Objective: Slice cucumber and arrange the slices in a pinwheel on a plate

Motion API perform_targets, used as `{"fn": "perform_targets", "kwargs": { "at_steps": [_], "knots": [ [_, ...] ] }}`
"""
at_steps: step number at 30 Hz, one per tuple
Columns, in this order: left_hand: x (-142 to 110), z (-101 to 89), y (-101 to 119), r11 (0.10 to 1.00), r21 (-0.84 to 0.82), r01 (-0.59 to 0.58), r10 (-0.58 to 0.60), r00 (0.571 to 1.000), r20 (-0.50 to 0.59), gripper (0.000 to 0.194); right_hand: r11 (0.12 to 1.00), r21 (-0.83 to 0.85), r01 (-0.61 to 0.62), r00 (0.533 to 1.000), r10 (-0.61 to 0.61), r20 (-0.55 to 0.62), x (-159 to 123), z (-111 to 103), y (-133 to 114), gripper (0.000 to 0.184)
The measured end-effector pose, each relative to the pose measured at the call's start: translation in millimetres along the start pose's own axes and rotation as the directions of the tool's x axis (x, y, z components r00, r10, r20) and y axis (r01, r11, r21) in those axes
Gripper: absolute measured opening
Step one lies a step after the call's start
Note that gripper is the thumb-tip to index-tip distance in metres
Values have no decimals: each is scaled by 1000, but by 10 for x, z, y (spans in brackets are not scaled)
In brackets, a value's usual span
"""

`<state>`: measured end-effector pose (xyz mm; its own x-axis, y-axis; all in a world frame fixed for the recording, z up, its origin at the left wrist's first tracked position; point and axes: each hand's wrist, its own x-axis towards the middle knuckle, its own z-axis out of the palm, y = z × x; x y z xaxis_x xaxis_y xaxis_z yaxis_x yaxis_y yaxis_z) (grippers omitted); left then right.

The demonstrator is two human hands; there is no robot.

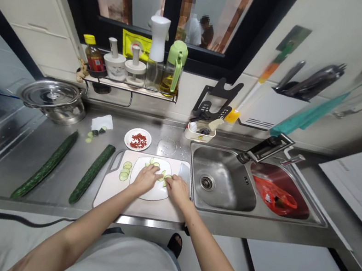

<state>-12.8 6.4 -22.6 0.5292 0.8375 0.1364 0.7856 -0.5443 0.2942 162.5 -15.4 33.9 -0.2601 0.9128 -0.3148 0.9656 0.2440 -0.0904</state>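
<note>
A white plate (147,193) rests on the cutting board (109,195), with thin cucumber slices (162,176) laid out on it. Over the plate's left half, my left hand (145,179) has its thumb apart from its fingers, the fingertips touching slices. At the right rim, my right hand (176,190) pinches a cucumber slice (167,181). More cut slices (124,171) lie on the board, left of the plate. A knife (184,172) lies along the board's right side, partly covered by my right arm. Two cucumbers (91,176) (45,166) lie to the left.
Behind the board sits a small plate of red pieces (138,139). Cucumber scraps (95,132) lie by a white paper (102,122). A lidded pot (62,110) stands back left. The double sink (225,180) with a red bag (275,196) is right; a bottle rack (133,88) hangs behind.
</note>
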Motion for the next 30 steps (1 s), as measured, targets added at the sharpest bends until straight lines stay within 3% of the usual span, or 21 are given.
{"fn": "perform_targets", "kwargs": {
  "at_steps": [15,21,30],
  "knots": [
    [-46,-84,41,999,-32,29,-29,1000,0,37,999,39,2,1000,-3,7,-6,-46,-51,34],
    [-83,-103,60,996,-64,-68,67,998,-19,41,986,88,-141,983,150,-103,-23,-37,4,30],
    [-82,-111,61,995,-40,-89,90,996,30,40,977,82,-197,979,200,-33,27,-16,-12,28]
  ]
}}
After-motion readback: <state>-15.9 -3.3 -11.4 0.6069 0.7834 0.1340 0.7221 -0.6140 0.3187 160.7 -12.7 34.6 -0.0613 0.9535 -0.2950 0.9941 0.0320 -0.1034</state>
